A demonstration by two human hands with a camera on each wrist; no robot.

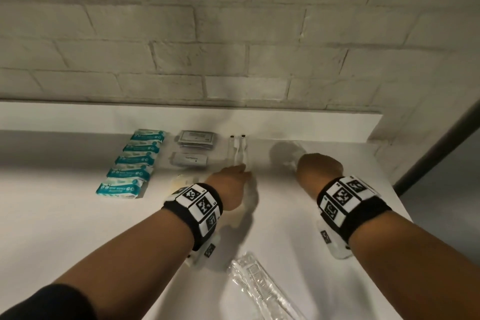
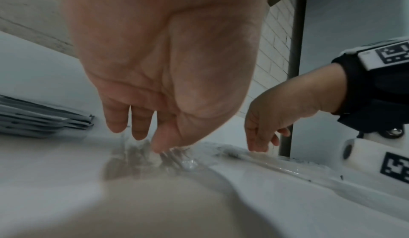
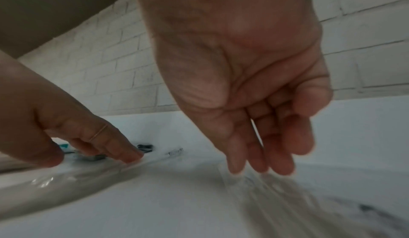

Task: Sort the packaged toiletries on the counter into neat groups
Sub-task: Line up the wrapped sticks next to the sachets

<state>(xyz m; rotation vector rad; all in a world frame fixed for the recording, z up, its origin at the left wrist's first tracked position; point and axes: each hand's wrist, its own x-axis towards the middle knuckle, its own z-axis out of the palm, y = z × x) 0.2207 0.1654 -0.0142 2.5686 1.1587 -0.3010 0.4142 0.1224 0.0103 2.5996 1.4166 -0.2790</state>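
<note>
Clear-wrapped toothbrushes (image 1: 237, 148) lie side by side near the back wall. My left hand (image 1: 235, 176) rests its straight fingertips on their near end; in the left wrist view the fingers (image 2: 139, 129) press down on the crinkled clear wrapper (image 2: 179, 161). My right hand (image 1: 319, 166) hovers to the right, its relaxed fingers (image 3: 261, 154) pointing down and touching another clear wrapper (image 3: 272, 191), which the head view mostly hides. Neither hand grips anything. Teal packets (image 1: 130, 163) form a neat row at left, with grey sachets (image 1: 196, 139) stacked beside them.
A clear-wrapped long item (image 1: 259, 286) lies alone near the front of the white counter (image 1: 78, 228). A small yellowish packet (image 1: 183, 180) peeks out behind my left wrist. A grey box (image 1: 189, 158) sits below the sachets. The counter ends at right (image 1: 394, 189); a brick wall stands behind.
</note>
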